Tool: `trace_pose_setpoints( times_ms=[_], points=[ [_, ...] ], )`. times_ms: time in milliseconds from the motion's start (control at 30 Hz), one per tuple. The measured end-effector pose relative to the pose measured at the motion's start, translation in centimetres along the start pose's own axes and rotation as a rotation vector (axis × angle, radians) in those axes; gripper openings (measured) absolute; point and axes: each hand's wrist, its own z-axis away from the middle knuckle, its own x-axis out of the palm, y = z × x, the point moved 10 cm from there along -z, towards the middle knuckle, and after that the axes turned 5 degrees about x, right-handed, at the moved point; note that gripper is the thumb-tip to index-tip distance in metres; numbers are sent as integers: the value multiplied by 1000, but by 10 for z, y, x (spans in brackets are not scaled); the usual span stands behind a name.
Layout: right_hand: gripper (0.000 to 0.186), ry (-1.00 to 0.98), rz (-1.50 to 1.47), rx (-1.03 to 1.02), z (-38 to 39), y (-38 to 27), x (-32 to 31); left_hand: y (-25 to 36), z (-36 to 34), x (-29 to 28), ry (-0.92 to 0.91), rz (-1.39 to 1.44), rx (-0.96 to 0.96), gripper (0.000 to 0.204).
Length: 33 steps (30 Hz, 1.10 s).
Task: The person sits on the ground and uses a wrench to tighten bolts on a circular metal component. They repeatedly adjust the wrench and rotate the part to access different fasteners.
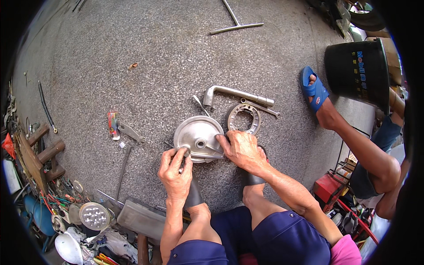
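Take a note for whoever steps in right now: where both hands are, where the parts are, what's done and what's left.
Left hand: fingertips pinching something small at the near rim of the round metal drum plate; what it is cannot be told.
Right hand: flat on the plate's right edge, steadying it.
Plate lies on the floor. Brake shoe ring lies apart just beyond it, with the bent socket wrench.
Done: shoes are off the plate.
Left: whatever is being worked at the rim.

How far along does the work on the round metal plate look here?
Done: the ring of brake shoes lies apart from the round metal plate. In hand: the left hand fingers its lower edge, the right hand presses its side. Left: the wrench and bent pipe lie untouched.
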Motion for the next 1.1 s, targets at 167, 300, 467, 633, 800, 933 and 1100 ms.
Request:
trace_pose_setpoints(
  times_ms=[167, 300, 467, 633, 800, 933, 1100],
  points=[
    [52, -158, -93, 62, 14, 1, 22, -7, 1, -9, -68, -13, 9, 31],
    [54, -197, -128, 82, 22, 0, 35, -15, 8, -13, -84, 26, -89, 31],
    [52, -187, -136, 75, 20, -4, 31, -19, 10, -17, -38, 49, -91, 31],
    [47, -152, -145, 54, 17, -8, 29, -18, 7, -17, -12, 9, -46, 32],
    [45, -230, -287, 109, 11, -3, 39, -19, 7, -18, -23, 63, -95, 31],
    [46, -306, -334, 140, 16, 0, 45, -22, 15, -20, -33, 98, -105, 33],
    [48, -311, -325, 151, 19, 5, 53, -35, 12, -38, -39, 261, -261, 30]
  ],
)
